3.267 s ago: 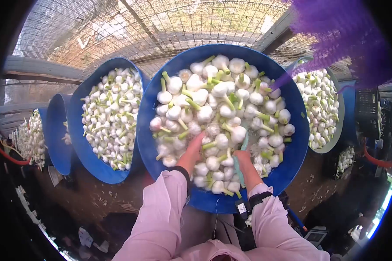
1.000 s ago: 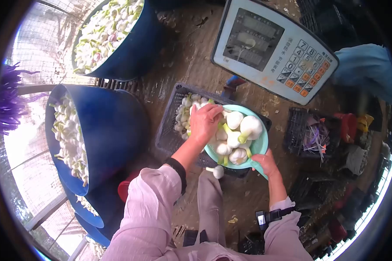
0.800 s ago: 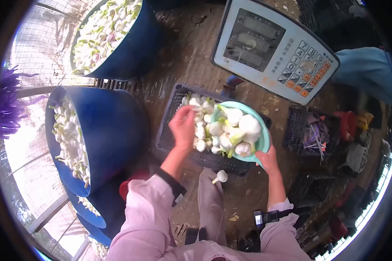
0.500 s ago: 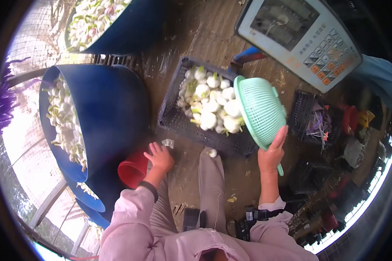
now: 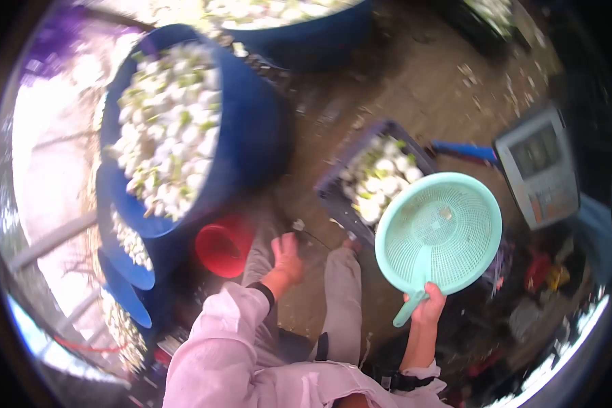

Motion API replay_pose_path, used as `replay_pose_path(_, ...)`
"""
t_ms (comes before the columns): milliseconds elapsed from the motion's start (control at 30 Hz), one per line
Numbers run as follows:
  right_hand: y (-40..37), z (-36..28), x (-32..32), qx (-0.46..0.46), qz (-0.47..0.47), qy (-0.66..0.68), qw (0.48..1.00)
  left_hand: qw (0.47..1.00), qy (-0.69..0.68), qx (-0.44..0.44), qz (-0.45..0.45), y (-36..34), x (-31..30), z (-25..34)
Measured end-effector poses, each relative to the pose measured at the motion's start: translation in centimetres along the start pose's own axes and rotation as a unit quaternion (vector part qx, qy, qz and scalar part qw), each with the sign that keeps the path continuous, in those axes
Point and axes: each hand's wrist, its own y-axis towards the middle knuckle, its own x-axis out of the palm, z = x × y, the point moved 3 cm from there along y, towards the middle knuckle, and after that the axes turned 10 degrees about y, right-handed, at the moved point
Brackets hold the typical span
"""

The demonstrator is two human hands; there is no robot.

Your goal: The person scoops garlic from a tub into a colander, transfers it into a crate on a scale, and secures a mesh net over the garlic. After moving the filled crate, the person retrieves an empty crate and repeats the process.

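Observation:
My right hand (image 5: 428, 304) grips the handle of a mint-green plastic colander (image 5: 469, 258). Its inside faces me, with only a small pale scrap at the bottom. Partly behind the colander stands a dark plastic crate (image 5: 340, 198) of white garlic bulbs (image 5: 381, 178), some with green stems. My left hand (image 5: 289, 262) is over my knee, fingers stretched out and holding nothing. Just left of that knee lies a red bucket (image 5: 219, 248), its mouth turned toward me.
Large blue tubs (image 5: 251, 129) heaped with garlic line the left side, and another blue tub (image 5: 306, 44) stands at the back. A scale display (image 5: 538, 163) on a blue post rises at the right. Garlic scraps litter the floor (image 5: 415, 78).
The colander has turned from tipped over the crate to facing up toward me, its garlic no longer in it. My view has swung left, showing more of the tubs.

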Motion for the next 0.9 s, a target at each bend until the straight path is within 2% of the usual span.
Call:
replay_pose_path(33, -0.4, 1.1, 2.9, 0.020, -0.035, -0.008, 0.999, 0.921, -0.382, 0.072, 0.032, 1.6, 3.2, -0.3)
replay_pose_path(67, -0.9, 2.3, 6.2, 0.059, -0.100, -0.018, 0.993, 0.696, -0.699, 0.140, 0.088, 3.3, 5.7, -1.7)
replay_pose_path(100, -1.3, 3.8, 9.5, 0.093, -0.164, -0.028, 0.982, 0.685, -0.710, 0.117, 0.114, 0.6, 4.9, -4.6)
replay_pose_path(133, -1.7, 5.3, 12.9, 0.103, -0.195, -0.037, 0.975, 0.790, -0.609, 0.009, 0.070, -4.1, 3.2, -7.3)
replay_pose_path(167, -2.3, 7.0, 16.8, 0.098, -0.213, -0.113, 0.965, 0.865, -0.491, -0.100, 0.014, -7.2, 2.9, -10.1)
replay_pose_path(200, -3.0, 8.7, 20.6, 0.085, -0.227, -0.188, 0.952, 0.923, -0.327, -0.198, 0.042, -7.0, 6.5, -11.2)
replay_pose_path(233, -3.6, 10.5, 24.9, 0.055, -0.251, -0.273, 0.927, 0.881, -0.388, -0.265, 0.049, -6.2, 10.1, -12.5)
replay_pose_path(267, -4.2, 12.7, 29.3, 0.021, -0.268, -0.353, 0.896, 0.760, -0.556, -0.333, 0.047, -8.1, 11.5, -15.6)
replay_pose_path(300, -5.4, 14.4, 34.5, -0.177, -0.316, -0.454, 0.814, 0.605, -0.699, -0.379, 0.036, -10.3, 13.3, -18.5)
replay_pose_path(333, -6.9, 16.4, 38.9, -0.366, -0.351, -0.522, 0.686, 0.489, -0.738, -0.453, 0.102, -10.6, 17.1, -20.6)
replay_pose_path(367, -7.5, 19.3, 42.2, -0.347, -0.320, -0.640, 0.606, 0.361, -0.759, -0.518, 0.160, -10.9, 21.0, -22.3)
replay_pose_path(400, -7.6, 21.9, 44.6, -0.324, -0.279, -0.744, 0.513, 0.211, -0.815, -0.496, 0.211, -11.6, 23.6, -24.2)
replay_pose_path(433, -7.2, 24.4, 46.2, -0.330, -0.284, -0.747, 0.502, 0.112, -0.853, -0.454, 0.233, -12.0, 25.1, -26.7)
replay_pose_path(467, -5.7, 27.5, 47.0, -0.288, -0.261, -0.801, 0.456, 0.059, -0.844, -0.450, 0.287, -13.3, 24.6, -29.5)
replay_pose_path(500, -4.4, 30.2, 47.4, -0.244, -0.236, -0.849, 0.405, 0.069, -0.828, -0.460, 0.313, -14.7, 23.7, -32.3)
replay_pose_path(533, -3.8, 32.4, 48.0, -0.246, -0.237, -0.853, 0.395, 0.081, -0.812, -0.470, 0.337, -15.8, 23.0, -34.9)
replay_pose_path(600, -2.5, 36.2, 48.3, -0.239, -0.235, -0.875, 0.350, 0.217, -0.787, -0.519, 0.253, -15.3, 22.6, -38.1)
replay_pose_path(633, -1.4, 37.6, 48.4, -0.220, -0.227, -0.877, 0.361, 0.284, -0.733, -0.561, 0.260, -12.8, 23.4, -37.9)
replay_pose_path(667, -0.5, 39.0, 48.6, -0.221, -0.225, -0.880, 0.354, 0.203, -0.779, -0.507, 0.309, -12.9, 22.9, -38.1)
replay_pose_path(733, 1.4, 41.1, 47.9, -0.221, -0.202, -0.872, 0.388, 0.255, -0.751, -0.536, 0.289, -13.2, 22.3, -38.3)
replay_pose_path(767, 3.0, 42.4, 46.7, -0.218, -0.183, -0.866, 0.412, 0.256, -0.754, -0.535, 0.284, -13.0, 22.5, -38.2)
replay_pose_path(800, 3.9, 43.3, 46.2, -0.217, -0.183, -0.867, 0.410, 0.239, -0.765, -0.525, 0.287, -12.7, 22.7, -38.1)
replay_pose_path(833, 4.7, 43.8, 45.8, -0.208, -0.185, -0.852, 0.444, 0.222, -0.775, -0.516, 0.290, -12.4, 23.2, -38.0)
replay_pose_path(867, 5.4, 43.9, 45.6, -0.200, -0.184, -0.836, 0.477, 0.222, -0.776, -0.515, 0.288, -12.1, 23.6, -37.8)
replay_pose_path(900, 6.4, 43.8, 45.7, -0.174, -0.181, -0.840, 0.481, 0.229, -0.768, -0.520, 0.295, -12.0, 23.8, -37.7)
